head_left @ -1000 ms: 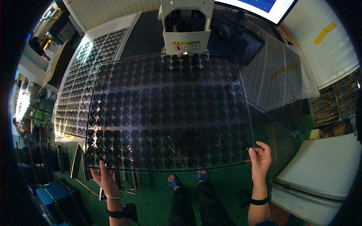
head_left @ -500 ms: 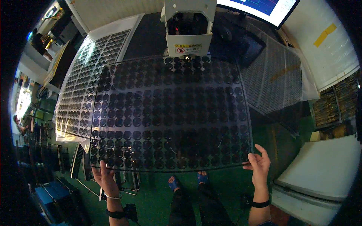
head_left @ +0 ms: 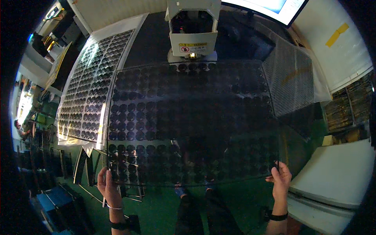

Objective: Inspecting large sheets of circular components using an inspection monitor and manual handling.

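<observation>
A large, thin see-through sheet [head_left: 131,119] printed with rows of dark round shapes hangs in front of me, its far edge just below the front of a white machine head [head_left: 193,44]. My left hand [head_left: 109,188] is closed on its near left corner. At the near right corner, my right hand [head_left: 281,179] pinches the edge between thumb and fingers. Through the sheet I can partly see the green floor and my legs. A similar sheet [head_left: 87,84] with round shapes lies to the left on white film, partly beside the held one.
Right of the held sheet lies a clear panel with a fine pattern [head_left: 293,72]. A lit monitor [head_left: 270,7] stands at the back right. Low at the right is a white slab-like surface [head_left: 337,168]. Metal racks [head_left: 84,168] and a blue box [head_left: 58,203] stand lower left.
Both hands and the held sheet have shifted right and slightly nearer. My right fingers, spread before, are now closer on the edge. The monitor picture has changed, and the light under the machine head looks brighter.
</observation>
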`<state>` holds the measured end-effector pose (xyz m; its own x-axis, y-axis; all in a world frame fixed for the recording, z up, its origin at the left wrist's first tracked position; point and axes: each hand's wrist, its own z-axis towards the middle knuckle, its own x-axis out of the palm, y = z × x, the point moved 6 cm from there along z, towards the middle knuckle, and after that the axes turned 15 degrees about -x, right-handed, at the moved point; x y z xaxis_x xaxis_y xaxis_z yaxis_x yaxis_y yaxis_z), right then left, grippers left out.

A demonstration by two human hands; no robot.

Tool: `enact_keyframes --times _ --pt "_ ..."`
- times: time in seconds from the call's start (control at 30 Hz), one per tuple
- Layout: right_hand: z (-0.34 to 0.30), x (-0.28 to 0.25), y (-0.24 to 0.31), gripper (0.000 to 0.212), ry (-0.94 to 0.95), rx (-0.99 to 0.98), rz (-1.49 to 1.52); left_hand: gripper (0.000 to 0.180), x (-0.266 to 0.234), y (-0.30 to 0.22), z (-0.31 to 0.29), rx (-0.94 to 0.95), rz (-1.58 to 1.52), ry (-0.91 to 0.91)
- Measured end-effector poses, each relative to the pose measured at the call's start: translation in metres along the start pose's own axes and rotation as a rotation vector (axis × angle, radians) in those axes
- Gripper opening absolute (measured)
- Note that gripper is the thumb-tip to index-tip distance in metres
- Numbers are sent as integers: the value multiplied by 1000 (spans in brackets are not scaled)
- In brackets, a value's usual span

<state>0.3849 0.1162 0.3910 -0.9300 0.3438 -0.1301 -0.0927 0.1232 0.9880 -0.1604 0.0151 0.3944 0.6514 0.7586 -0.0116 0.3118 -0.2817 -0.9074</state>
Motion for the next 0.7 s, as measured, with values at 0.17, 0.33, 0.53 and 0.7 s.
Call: enact_keyframes --times 0.17,0.33,0.53,0.7 --pt "5 -24 -4 25 -11 -32 -3 23 8 5 -9 77 132 -45" --pt "12 -24 -4 28 -42 -69 -3 25 22 4 -2 56 145 7" --pt "19 -18 -3 31 -81 -77 -1 25 31 1 7 44 146 -1" --pt "25 -15 -3 29 -61 -79 4 24 35 1 10 34 81 16"
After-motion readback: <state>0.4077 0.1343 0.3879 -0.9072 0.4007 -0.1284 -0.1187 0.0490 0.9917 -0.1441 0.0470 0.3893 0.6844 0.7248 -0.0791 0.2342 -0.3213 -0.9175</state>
